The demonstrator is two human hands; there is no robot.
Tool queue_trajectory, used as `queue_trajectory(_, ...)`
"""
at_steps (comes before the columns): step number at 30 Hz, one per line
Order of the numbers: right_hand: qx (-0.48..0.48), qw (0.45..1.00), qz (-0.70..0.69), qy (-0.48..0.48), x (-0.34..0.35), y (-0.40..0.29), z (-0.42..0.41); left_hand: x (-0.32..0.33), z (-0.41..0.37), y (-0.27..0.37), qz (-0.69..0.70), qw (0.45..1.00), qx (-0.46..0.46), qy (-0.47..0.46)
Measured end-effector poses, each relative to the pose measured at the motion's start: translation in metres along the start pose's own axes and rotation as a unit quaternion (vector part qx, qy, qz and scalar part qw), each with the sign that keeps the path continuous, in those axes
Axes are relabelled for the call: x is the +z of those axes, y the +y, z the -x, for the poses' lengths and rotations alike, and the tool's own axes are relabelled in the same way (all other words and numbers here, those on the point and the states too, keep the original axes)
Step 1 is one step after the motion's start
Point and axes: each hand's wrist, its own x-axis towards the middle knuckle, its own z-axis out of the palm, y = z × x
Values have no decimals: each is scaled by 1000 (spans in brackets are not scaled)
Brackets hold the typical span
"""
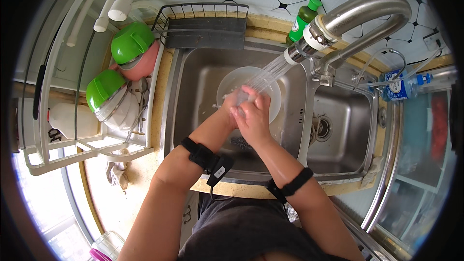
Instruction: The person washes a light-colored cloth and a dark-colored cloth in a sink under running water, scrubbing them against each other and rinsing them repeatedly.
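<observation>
Water runs in a wide spray from the faucet head (296,53) onto my hands over the left sink basin (203,79). My left hand (232,107) and my right hand (253,110) meet under the stream, around something pale and translucent (243,98) that I cannot identify. Below them a round whitish bowl (226,81) sits in the basin, partly covered by the hands and the water. A dark scouring pad (241,143) lies on the basin floor, near my right wrist.
On the left, a white dish rack (154,79) holds green bowls (132,43), a pink bowl (143,65) and white bowls. A black wire rack (206,30) spans the basin's back edge. A green bottle (302,20) stands behind the faucet; the smaller basin (348,116) is at right.
</observation>
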Motion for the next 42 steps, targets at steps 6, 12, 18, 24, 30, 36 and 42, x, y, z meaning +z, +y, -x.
queue_trajectory(6,219,974,-38,42,7,27,-43,41,-1,-7,-165,941,23,296)
queue_trajectory(12,374,768,-517,49,-15,41,-36,33,7,15,-218,937,12,274)
queue_trajectory(18,-22,999,13,34,7,9,-4,18,-5,2,-170,965,28,199)
queue_trajectory(24,179,981,7,78,10,42,-43,56,1,-2,-308,876,-27,370)
queue_trajectory(30,413,884,-220,12,-31,103,-31,43,30,27,-406,858,89,302)
queue_trajectory(36,539,739,-388,-106,-43,83,-14,43,37,30,-371,877,203,227)
queue_trajectory(42,485,776,-358,-184,-18,62,1,50,27,12,-224,950,167,140)
